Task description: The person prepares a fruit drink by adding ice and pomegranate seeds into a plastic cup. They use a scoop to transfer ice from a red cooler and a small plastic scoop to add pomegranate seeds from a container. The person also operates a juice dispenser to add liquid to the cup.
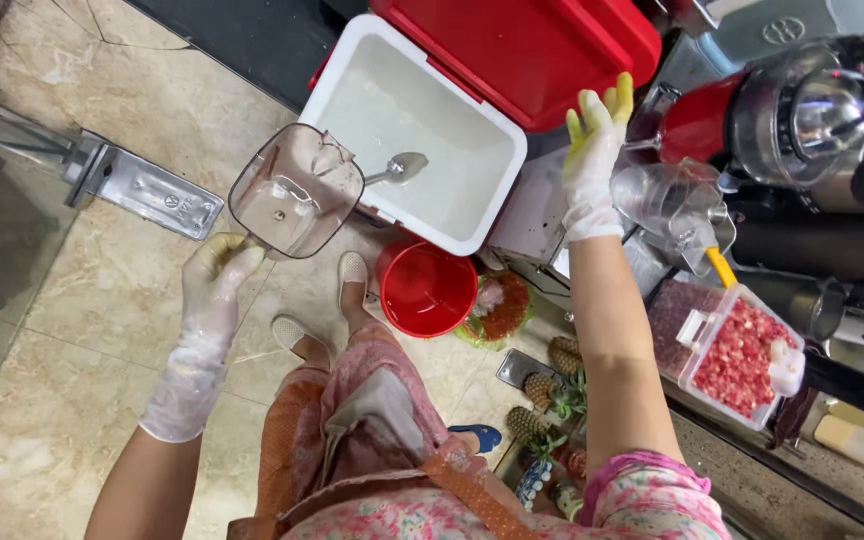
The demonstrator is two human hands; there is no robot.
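Note:
My left hand (204, 310), in a thin clear glove, grips the handle of a clear plastic blender jug (295, 190) and holds it out over the floor, beside the open cooler. My right hand (592, 150), gloved too with yellow fingertips, is raised with fingers spread and holds nothing. It hovers between the red cooler lid (542, 45) and a clear jug (667, 200) on the counter.
A white cooler box (407, 130) with a metal scoop (399, 168) stands open on the floor. A red bucket (425, 290) sits below it. Pineapples (552, 385) lie by the counter. A clear tub of red chopped fruit (737, 350) and a juicer (802, 110) are on the right.

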